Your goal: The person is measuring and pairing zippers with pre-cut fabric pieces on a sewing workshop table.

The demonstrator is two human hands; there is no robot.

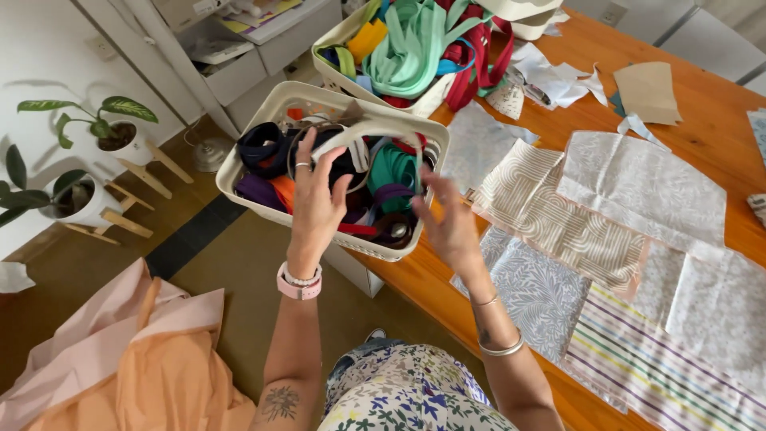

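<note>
A white plastic basket (263, 112) full of rolled straps and ribbons in navy, orange, purple, teal and red overhangs the edge of a wooden table (718, 104). My left hand (317, 203) reaches into it and grips a cream webbing strap (375, 128) that arcs across the basket's top. To the right, my right hand (451, 219) hovers at the basket's near rim with fingers apart, close to the strap's other end; whether it touches the strap is unclear.
A second white basket (339, 36) with green, yellow and red straps stands behind. Several patterned fabric pieces (638, 191) lie spread on the table. Peach cloth (120, 359) lies at the lower left, potted plants (112, 128) on stools at the left.
</note>
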